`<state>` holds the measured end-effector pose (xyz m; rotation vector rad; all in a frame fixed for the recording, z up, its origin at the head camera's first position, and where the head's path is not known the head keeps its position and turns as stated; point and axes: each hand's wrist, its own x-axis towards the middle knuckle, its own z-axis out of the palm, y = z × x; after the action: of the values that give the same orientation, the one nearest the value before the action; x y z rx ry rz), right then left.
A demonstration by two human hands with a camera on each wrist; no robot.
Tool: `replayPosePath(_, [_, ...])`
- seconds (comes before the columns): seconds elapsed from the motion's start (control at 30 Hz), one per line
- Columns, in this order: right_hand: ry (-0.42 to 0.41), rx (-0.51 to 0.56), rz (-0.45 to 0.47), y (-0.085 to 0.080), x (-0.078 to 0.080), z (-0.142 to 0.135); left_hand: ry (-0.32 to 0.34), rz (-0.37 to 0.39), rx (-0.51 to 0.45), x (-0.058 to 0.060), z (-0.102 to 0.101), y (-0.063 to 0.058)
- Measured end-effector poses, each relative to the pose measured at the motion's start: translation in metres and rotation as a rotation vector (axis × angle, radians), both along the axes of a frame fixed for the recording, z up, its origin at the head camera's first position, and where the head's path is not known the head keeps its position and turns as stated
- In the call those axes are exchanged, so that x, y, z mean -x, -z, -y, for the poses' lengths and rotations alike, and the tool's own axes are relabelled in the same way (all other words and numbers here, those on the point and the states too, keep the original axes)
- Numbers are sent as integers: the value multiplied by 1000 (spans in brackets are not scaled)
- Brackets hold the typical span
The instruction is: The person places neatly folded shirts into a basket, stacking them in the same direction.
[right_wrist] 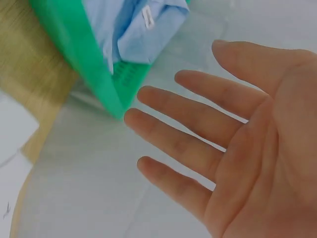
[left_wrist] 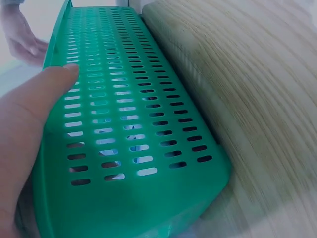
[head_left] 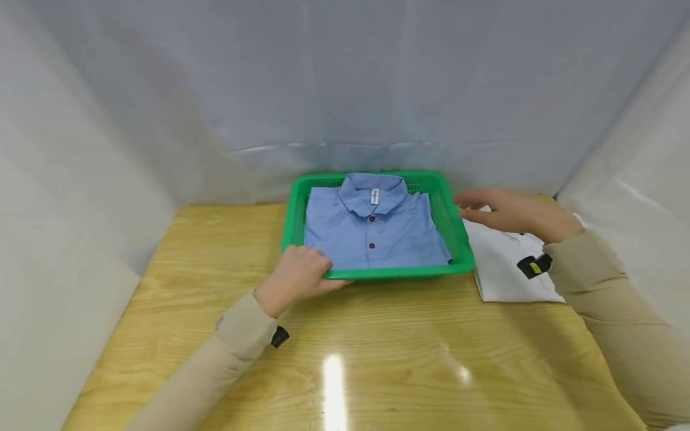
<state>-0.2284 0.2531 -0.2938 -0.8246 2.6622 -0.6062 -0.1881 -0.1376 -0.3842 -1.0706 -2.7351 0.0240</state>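
Observation:
A folded blue button shirt (head_left: 345, 233), collar toward the back, lies inside a green plastic basket (head_left: 377, 273) on the table. At the basket's front left corner my left hand (head_left: 299, 272) grips the rim; in the left wrist view its thumb (left_wrist: 62, 82) lies against the slotted outer wall. My right hand (head_left: 498, 208) is held just right of the basket, above a folded white garment (head_left: 501, 257). In the right wrist view the right hand's fingers (right_wrist: 188, 114) are extended and spread, holding nothing.
The wooden table (head_left: 377, 341) reaches toward me in front of the basket. Behind it hangs a grey-white sheet (head_left: 345, 90), close to the basket's back rim. More pale sheeting (head_left: 64, 209) stands at the left and right sides.

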Motion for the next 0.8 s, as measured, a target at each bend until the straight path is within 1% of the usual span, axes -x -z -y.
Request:
replayPosePath(0.07, [29, -2, -51, -3, -9, -12, -4, -10, -12, -2, 3, 1])
replayPosePath(0.17, [87, -6, -102, -6, -21, -33, -10, -14, -39, -5, 5, 1])
replayPosePath(0.23, [130, -6, -135, -5, -27, -48, 3, -28, -80, -8, 3, -1])
replayPosePath(0.3, [165, 3, -187, -3, -33, -63, 23, -61, -159, -9, -1, -4])
replayPosePath(0.4, [221, 36, -321, 3, -43, -81, 91, -131, -356, -12, -12, -12])
replayPosePath(0.43, [244, 64, -363, 5, -47, -86, 120, -154, -429, -12, -18, -15])
replayPosePath(0.5, [310, 148, -412, 10, -55, -94, 189, -194, -563, -15, -33, -23])
replayPosePath(0.57, [388, 270, -407, 16, -62, -99, 254, -216, -664, -19, -50, -34])
replayPosePath(0.67, [503, 467, -393, 26, -73, -104, 334, -227, -759, -26, -78, -49])
replayPosePath(0.73, [587, 559, -436, 36, -77, -105, 380, -222, -807, -29, -96, -56])
replayPosePath(0.8, [691, 648, -503, 48, -79, -107, 426, -203, -844, -32, -112, -60])
